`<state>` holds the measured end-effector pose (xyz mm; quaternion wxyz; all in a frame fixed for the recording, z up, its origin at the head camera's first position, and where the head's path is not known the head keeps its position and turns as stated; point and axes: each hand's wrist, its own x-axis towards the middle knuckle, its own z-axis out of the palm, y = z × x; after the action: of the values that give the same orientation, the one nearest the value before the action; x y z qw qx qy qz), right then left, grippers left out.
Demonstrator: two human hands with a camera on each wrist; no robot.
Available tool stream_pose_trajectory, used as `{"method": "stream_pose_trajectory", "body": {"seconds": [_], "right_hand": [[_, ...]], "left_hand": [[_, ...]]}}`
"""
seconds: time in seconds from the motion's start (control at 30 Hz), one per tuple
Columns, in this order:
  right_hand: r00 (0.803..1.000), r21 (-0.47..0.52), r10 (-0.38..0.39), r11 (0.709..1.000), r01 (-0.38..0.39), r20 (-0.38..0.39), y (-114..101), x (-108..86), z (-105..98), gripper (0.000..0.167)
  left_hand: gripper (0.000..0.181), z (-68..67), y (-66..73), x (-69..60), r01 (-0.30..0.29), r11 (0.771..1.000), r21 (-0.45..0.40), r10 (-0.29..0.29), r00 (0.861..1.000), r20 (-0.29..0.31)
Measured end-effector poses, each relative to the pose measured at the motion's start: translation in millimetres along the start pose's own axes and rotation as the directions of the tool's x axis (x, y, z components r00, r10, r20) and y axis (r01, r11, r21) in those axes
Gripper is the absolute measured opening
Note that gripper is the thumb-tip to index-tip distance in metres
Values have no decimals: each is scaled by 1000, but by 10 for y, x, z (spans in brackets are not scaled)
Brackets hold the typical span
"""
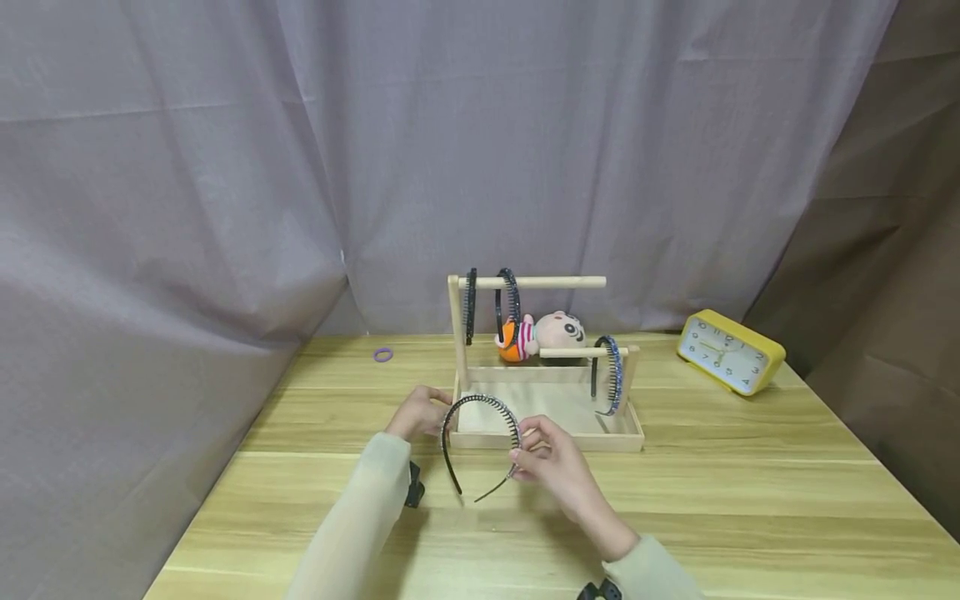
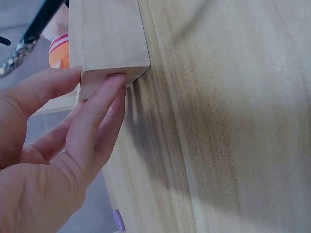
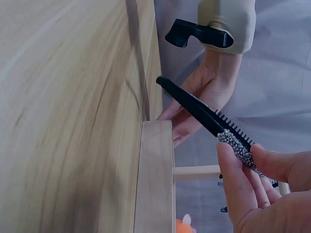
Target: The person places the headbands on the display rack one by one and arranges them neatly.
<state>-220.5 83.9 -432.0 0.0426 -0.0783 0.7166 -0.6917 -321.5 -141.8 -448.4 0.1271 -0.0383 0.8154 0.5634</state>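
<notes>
My right hand (image 1: 551, 467) pinches a black toothed headband (image 3: 201, 111) with glittery rhinestones on its side, between thumb and fingers. The headband is upright in front of the wooden stand (image 1: 517, 442), its two ends pointing down. My left hand (image 2: 73, 131) holds the left end of the stand's tray, thumb at the rim and fingers against the end face. On the stand's upper rod (image 1: 562, 282) hang a dark headband (image 1: 470, 307) and another black headband (image 1: 512, 296). A blue-sparkled headband (image 1: 615, 375) hangs on the lower rod (image 1: 573, 352).
Behind the stand lies a plush doll (image 1: 558, 332) with an orange and striped outfit. A yellow alarm clock (image 1: 727, 352) stands at the back right of the wooden table (image 1: 750, 500). A purple hair tie (image 1: 382, 355) lies at the back left. Grey curtains (image 1: 525, 150) hang behind.
</notes>
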Motion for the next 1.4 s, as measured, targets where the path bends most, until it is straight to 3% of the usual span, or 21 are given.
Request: {"method": "stream_pose_trajectory", "body": {"seconds": [0.23, 0.83, 1.4], "right_hand": [[997, -2, -35, 999, 35, -64, 11, 28, -69, 33], [985, -59, -69, 996, 60, -158, -20, 137, -323, 35], [966, -56, -128, 991, 118, -223, -15, 277, -474, 34]], "left_hand": [[44, -2, 11, -22, 8, 999, -41, -8, 1000, 9], [52, -21, 35, -6, 31, 999, 19, -31, 999, 16], [52, -25, 30, -51, 24, 1000, 12, -24, 1000, 12]]}}
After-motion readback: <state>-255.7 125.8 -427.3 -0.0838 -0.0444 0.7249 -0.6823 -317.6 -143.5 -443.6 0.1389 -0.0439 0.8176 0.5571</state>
